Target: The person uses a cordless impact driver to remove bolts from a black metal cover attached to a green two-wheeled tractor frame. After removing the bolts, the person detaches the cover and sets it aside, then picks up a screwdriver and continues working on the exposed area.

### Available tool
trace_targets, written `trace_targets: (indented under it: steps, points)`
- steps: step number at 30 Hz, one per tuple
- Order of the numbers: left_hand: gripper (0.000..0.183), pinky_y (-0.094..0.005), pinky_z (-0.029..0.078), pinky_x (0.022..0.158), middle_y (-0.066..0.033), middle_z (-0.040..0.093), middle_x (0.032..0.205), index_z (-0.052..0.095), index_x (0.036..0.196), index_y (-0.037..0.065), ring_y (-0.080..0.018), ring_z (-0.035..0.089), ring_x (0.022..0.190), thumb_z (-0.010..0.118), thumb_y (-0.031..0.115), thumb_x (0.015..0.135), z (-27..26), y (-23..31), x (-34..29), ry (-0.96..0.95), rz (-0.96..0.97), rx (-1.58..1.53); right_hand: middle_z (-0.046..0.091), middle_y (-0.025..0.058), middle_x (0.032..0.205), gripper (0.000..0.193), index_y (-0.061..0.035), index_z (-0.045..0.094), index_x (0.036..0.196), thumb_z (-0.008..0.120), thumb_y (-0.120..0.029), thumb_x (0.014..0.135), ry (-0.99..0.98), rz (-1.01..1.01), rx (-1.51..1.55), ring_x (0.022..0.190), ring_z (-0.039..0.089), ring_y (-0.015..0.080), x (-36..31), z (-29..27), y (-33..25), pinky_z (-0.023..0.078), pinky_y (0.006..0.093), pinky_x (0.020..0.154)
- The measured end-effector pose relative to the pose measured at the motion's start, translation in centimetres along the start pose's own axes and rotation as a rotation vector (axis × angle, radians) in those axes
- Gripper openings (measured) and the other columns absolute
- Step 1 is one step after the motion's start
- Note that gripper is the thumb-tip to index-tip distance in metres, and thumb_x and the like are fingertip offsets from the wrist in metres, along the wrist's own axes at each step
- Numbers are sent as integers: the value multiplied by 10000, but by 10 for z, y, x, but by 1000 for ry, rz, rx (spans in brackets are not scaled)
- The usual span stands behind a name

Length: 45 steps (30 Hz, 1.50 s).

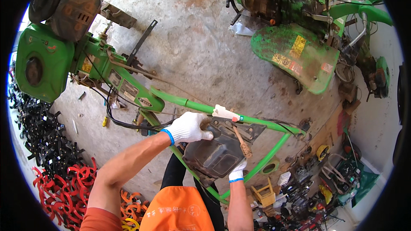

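Both my hands wear white knit gloves with blue cuffs. A grimy dark boxy cover (214, 153) sits tilted between them, within the green handlebar frame (267, 156). My left hand (188, 128) is closed on the cover's upper left edge, its thumb across the top. At the lower right edge, my right hand (238, 171) touches the cover; its fingers are mostly hidden. A stick-like tan piece (242, 142) lies against the cover's right side, just above my right hand. Behind the cover, a dark metal plate (250, 130) is attached to the green bar.
The frame joins a green tiller engine (40, 62) at left. Another green machine with a dirty fender (295, 57) stands at upper right. Black tines (36, 130) and red tines (64, 192) are heaped at left. A small wooden stool (264, 193) and many loose parts lie at lower right.
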<state>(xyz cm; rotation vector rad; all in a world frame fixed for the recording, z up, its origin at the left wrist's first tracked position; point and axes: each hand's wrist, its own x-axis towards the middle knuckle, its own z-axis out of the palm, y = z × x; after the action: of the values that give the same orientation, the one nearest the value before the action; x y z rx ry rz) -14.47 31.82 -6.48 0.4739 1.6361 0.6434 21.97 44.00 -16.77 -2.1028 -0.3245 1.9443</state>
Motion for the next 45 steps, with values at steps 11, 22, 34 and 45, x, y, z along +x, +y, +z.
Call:
trace_targets:
  steps: [11,22,34,45]
  points:
    - [474,-369,522,1011,-82,758,1246,659,1357,-84,-188,680,1117,789,-20,906,18,-40,26,-160,197,-687,657,137,1342,585,-90,599,1426,363,-513,1097,-56,-147,-141,1096,685,332,17,4,4,612,502,958]
    - [686,-396,573,949,-221,783,1145,727,1232,-67,-331,750,1065,926,401,771,2,4,8,51,19,-15,653,142,1423,606,-70,596,1460,372,-504,1101,-101,-162,-27,1191,668,354,-1,19,1,551,500,1069]
    - [623,-414,577,980,-219,762,1215,686,1359,29,-336,744,1140,792,451,913,47,12,-15,376,27,134,608,145,1460,567,23,540,1472,306,-377,1144,-150,-556,-368,1290,598,284,151,-54,41,482,399,1123]
    - [309,-272,537,874,-70,771,1113,706,1290,-15,-117,681,967,687,168,1041,86,-42,-2,664,210,-907,677,139,1340,555,-11,649,1274,341,-449,1127,-375,-305,-252,1188,629,260,121,1,9,506,403,1054]
